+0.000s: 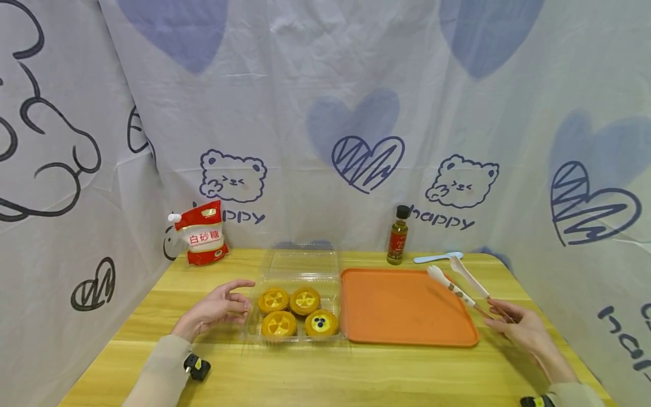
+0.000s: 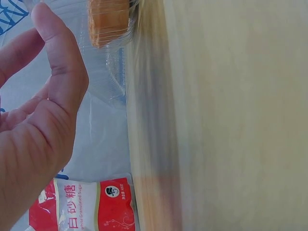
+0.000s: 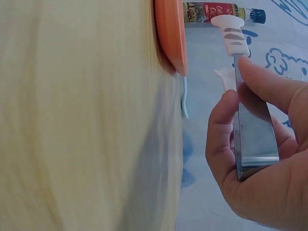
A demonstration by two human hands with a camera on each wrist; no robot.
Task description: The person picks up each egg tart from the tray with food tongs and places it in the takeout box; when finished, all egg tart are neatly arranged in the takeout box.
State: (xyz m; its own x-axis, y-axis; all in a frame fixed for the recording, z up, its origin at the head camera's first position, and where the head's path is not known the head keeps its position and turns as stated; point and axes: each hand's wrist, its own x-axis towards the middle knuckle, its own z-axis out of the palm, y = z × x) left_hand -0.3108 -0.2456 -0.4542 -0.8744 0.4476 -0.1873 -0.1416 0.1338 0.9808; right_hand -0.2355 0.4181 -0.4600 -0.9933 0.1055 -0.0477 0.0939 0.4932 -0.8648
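My right hand holds a pair of food tongs by the metal bend, thumb on one side and fingers on the other. The tongs' white tips, one with brown patches, are spread apart over the right end of an orange tray. My left hand is at the left side of a clear plastic clamshell box, fingers loosely bent, fingertips right at its edge. Inside the box sit several egg tarts, one topped with dark berries. The lid stands open toward the back.
A red and white sugar bag with a white spout stands at the back left. Behind the tray are an oil bottle with a black cap and a light blue spoon-like utensil. A printed cloth hangs around the wooden table.
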